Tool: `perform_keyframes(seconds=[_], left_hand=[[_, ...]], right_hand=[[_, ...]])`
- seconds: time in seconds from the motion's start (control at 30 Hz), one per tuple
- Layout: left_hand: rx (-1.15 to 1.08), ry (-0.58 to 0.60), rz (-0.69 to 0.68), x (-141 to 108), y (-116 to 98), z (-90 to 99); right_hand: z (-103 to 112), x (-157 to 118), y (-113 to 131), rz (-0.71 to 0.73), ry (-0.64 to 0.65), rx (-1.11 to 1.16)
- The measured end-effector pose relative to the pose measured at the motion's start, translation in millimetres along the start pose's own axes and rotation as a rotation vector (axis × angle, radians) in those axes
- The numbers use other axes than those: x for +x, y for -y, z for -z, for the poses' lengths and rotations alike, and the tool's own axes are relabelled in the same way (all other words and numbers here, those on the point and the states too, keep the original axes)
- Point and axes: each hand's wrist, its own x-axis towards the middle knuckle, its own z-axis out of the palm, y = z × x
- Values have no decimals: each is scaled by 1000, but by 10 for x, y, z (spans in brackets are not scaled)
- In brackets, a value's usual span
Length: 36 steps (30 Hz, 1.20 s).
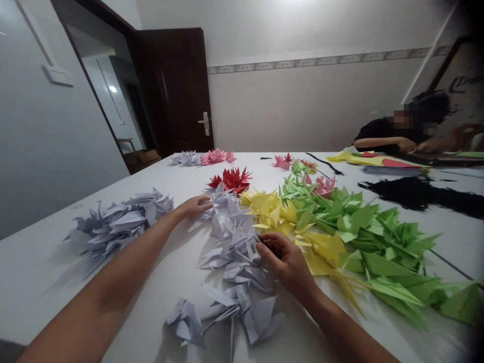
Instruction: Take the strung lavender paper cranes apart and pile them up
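A row of pale lavender folded-paper pieces (236,247), with pointed tips like origami, runs across the middle of the white table. My left hand (194,206) reaches to the row's far left side, fingers stretched out beside the paper, seemingly touching it. At the row's right edge my right hand (282,254) is closed, fingers pinching a thin dark thing (260,237) whose tip pokes out; its kind is hard to tell. Yellow folded pieces (272,209) lie just beyond that hand. One lavender piece (185,320) sits apart at the near end.
Another lavender heap (121,224) lies left of my forearm. Red pieces (232,180) stand behind the row; a large green pile (359,227) spreads right. Black strands (419,193) and coloured paper sheets (378,160) lie near a person (408,126) leaning over the table's far right.
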Motion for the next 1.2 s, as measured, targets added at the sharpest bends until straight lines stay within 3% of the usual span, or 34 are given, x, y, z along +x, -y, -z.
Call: perform_keyframes(seconds=[0.1,0.27,0.33,0.47,0.57,0.63,0.77,1.0,1.13,1.2], left_hand=[[-104,5,-48,-245,-224,-10],[-309,-119,-54,-621,-440,122],[-279,-65,-77,-905,-486,207],[-70,239,-228,-1750,-578,267],[102,272,-259,-2296,-577,109],[128,242,-288,-2439,-531,-52],[103,109,-250,-2174,-457,-249],[-225,-61,-62,-1464,-321,-182],[-705,-394,21,-1197,-420,-194],[-1060,-463,80,-1062,-618,-231]], right_hand=[[0,-7,-9,20,-1,-32],[29,10,-21,45,-55,-60],[46,22,-24,51,-74,-69],[52,21,-15,59,-67,-56],[33,0,-2,63,-39,-45],[20,-11,-3,59,-27,-56],[25,-5,-26,55,-39,-56],[60,29,-72,49,-90,-67],[46,20,-93,57,-58,-52],[34,12,-87,55,-41,-51]])
